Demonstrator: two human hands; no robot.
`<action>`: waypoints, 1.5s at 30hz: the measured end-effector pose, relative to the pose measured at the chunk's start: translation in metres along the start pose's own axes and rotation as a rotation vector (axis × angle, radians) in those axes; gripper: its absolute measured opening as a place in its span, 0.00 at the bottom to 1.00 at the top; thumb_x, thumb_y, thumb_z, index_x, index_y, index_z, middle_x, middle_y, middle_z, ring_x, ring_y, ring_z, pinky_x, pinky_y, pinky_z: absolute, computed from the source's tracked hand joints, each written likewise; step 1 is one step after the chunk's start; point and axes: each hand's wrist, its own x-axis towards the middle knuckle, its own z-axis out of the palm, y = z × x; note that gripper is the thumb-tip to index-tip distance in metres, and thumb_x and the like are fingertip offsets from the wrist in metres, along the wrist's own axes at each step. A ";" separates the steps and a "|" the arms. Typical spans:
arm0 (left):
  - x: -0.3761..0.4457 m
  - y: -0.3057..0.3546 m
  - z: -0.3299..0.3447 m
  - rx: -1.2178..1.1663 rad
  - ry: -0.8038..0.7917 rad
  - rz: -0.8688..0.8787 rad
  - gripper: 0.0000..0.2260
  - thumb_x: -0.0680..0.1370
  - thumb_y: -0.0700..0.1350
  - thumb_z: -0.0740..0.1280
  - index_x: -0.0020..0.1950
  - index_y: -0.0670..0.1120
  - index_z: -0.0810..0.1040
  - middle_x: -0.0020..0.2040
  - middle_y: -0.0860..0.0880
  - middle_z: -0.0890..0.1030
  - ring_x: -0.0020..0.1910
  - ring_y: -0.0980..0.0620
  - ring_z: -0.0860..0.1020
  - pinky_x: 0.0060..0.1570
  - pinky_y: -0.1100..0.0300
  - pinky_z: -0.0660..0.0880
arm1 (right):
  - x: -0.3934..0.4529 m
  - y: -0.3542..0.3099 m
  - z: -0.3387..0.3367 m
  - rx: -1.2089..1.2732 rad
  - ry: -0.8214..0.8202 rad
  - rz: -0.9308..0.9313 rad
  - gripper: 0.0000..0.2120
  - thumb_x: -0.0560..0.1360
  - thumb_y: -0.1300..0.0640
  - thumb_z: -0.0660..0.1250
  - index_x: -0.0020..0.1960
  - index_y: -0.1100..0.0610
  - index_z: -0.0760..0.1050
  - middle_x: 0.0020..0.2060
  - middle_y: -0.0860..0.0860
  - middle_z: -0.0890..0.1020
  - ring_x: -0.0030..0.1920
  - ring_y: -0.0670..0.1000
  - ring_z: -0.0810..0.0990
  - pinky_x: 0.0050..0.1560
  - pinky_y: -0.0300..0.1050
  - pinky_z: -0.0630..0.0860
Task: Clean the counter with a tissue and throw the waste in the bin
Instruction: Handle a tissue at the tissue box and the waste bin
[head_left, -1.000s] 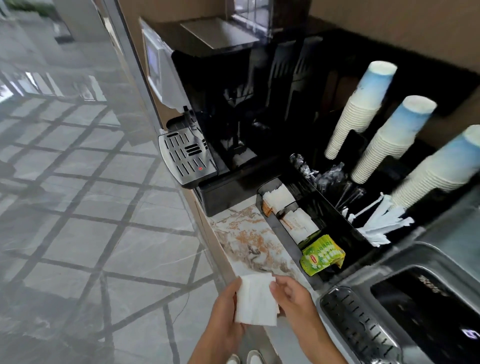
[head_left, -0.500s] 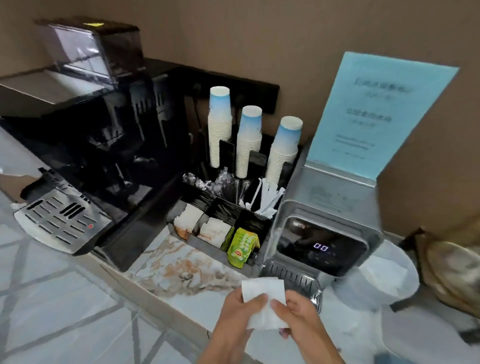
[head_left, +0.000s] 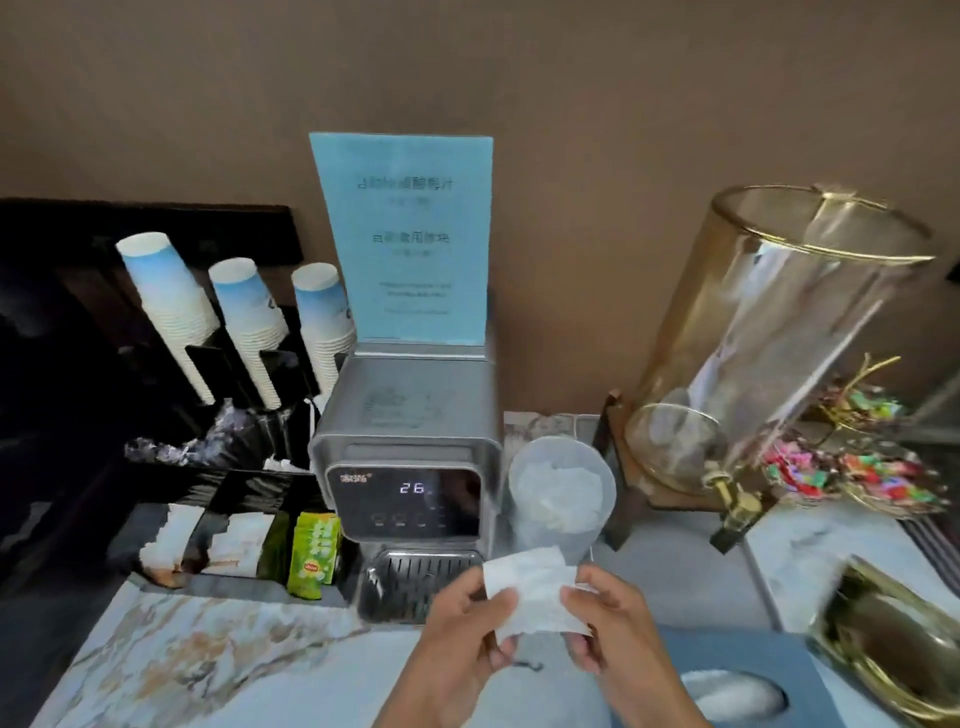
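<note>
A folded white tissue is held up between both hands above the marble counter. My left hand pinches its left edge and my right hand pinches its right edge. Just behind the tissue stands a small translucent bin lined with plastic, with crumpled white paper inside. A small dark speck lies on the counter below the tissue.
A silver water dispenser stands left of the bin, with a blue sign on top. A black organiser with cup stacks and green tea packets is at left. A glass drink dispenser, sweets, a blue tissue box and a gold dish are at right.
The view has swung right, from the coffee machine to the water dispenser, bin and glass dispenser. Both hands have kept hold of the tissue in front of me.
</note>
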 end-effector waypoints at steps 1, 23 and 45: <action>0.005 -0.001 0.011 -0.048 -0.029 -0.024 0.09 0.76 0.33 0.67 0.56 0.38 0.81 0.40 0.41 0.82 0.26 0.51 0.75 0.21 0.66 0.72 | 0.002 -0.006 -0.011 0.061 0.016 0.012 0.09 0.76 0.69 0.62 0.43 0.64 0.80 0.21 0.56 0.69 0.19 0.50 0.64 0.22 0.35 0.57; 0.072 -0.008 0.084 0.149 0.173 0.222 0.08 0.78 0.38 0.68 0.41 0.43 0.84 0.34 0.45 0.77 0.34 0.51 0.74 0.34 0.60 0.71 | 0.052 -0.049 -0.093 -0.226 -0.114 -0.122 0.04 0.72 0.64 0.73 0.46 0.59 0.79 0.35 0.50 0.80 0.36 0.45 0.75 0.38 0.35 0.71; 0.074 -0.015 0.031 0.181 0.199 0.057 0.04 0.76 0.36 0.68 0.45 0.38 0.82 0.35 0.41 0.82 0.28 0.47 0.77 0.27 0.60 0.73 | 0.172 -0.052 -0.028 -1.729 -0.181 -0.469 0.09 0.73 0.67 0.61 0.49 0.61 0.78 0.46 0.59 0.81 0.49 0.60 0.80 0.44 0.50 0.75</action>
